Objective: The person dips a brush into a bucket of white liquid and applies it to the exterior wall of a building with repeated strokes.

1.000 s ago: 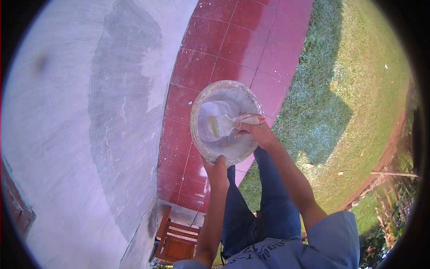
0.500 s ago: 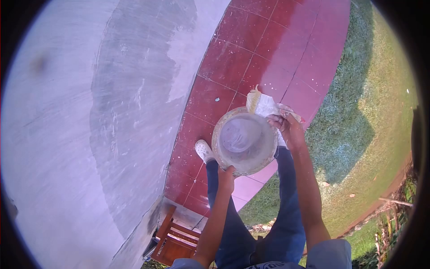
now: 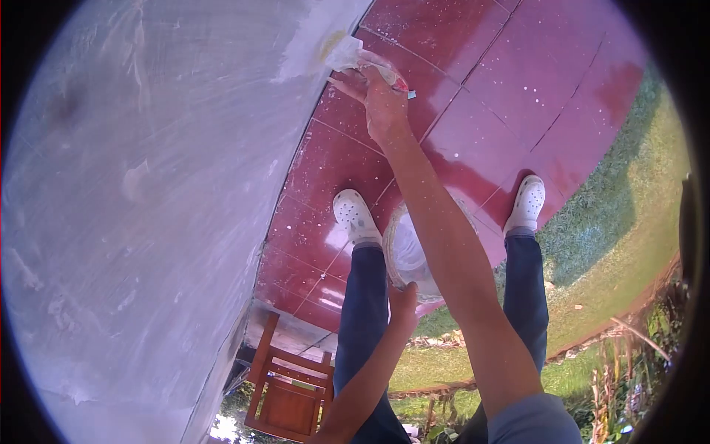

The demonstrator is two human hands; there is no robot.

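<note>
My right hand (image 3: 382,98) is closed round the handle of a brush (image 3: 343,53) with pale, white-coated bristles. The bristles touch the grey-white wall (image 3: 170,170) near its lower edge. Below, my left hand (image 3: 403,302) grips the near rim of a round bucket (image 3: 405,248) holding whitish liquid. My right forearm hides much of the bucket.
Red floor tiles (image 3: 414,37) with white specks run along the wall. Both my feet, in white clogs (image 3: 355,214), stand on them. A wooden chair (image 3: 288,403) is at the lower left. Grass (image 3: 614,214) borders the tiles on the right.
My right hand has moved the brush from over the bucket up and left to the wall. The bucket and my left hand have shifted slightly right, and my feet appear wider apart.
</note>
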